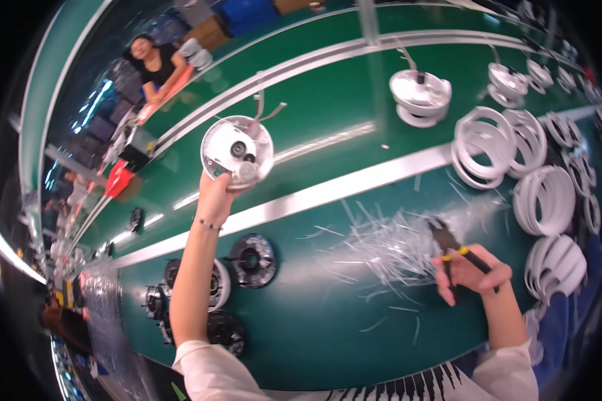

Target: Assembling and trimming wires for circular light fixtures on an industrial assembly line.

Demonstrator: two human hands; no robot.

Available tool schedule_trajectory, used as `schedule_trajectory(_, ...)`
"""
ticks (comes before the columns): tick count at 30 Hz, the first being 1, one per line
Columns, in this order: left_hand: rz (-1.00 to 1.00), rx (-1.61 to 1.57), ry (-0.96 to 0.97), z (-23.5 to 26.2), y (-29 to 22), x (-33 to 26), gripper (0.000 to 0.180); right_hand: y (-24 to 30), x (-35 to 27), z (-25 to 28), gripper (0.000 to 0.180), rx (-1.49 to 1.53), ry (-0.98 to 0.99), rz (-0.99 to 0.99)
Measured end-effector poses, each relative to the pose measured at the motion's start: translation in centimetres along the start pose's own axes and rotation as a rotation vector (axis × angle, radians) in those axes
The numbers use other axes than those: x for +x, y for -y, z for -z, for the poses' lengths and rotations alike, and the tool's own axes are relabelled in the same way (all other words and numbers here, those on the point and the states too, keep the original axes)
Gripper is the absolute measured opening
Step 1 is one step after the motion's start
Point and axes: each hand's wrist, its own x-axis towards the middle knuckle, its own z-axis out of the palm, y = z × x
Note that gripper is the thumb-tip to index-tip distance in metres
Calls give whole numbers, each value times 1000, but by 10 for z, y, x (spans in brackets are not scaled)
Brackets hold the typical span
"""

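My left hand [215, 199] grips the lower edge of a round white plastic housing [221, 144], held up over the far green surface. Its open face shows a dark round part in the middle, and pale wires stick up from its rim. In my right hand [491, 271] is a pair of cutting pliers [443, 235] with black and yellow handles, which are spread apart. The pliers' jaws point away from me, over a heap of thin clear plastic strips [394, 250]. Below my left hand, beside the forearm, lie several black round coil-like parts [253, 260].
White rings [545, 200] are stacked along the right side. Similar white housings with wires [420, 97] stand on the far green belt [321, 100]. A pale metal rail [354, 179] divides belt from table. Another person [157, 67] sits across the line at the far left.
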Motion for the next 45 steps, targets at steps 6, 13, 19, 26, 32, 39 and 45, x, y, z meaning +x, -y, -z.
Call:
schedule_trajectory(6,-46,130,342,-106,5,-62,58,3,-11,1,76,2,14,-68)
schedule_trajectory(13,-180,334,518,-163,4,-105,61,0,-16,4,69,145,34,121)
schedule_trajectory(19,-186,397,532,-171,-3,-117,63,6,-18,-5,66,181,71,166)
schedule_trajectory(26,-279,450,510,-175,-7,-122,65,5,-21,-11,63,229,-57,167)
schedule_trajectory(32,-591,566,289,-187,3,-92,64,1,-22,-4,51,259,-42,235)
schedule_trajectory(39,-344,222,126,-174,17,22,55,18,-25,-10,73,-138,127,-64)
schedule_trajectory(45,200,-605,-74,-169,73,87,38,-3,-22,-11,66,-642,428,-210)
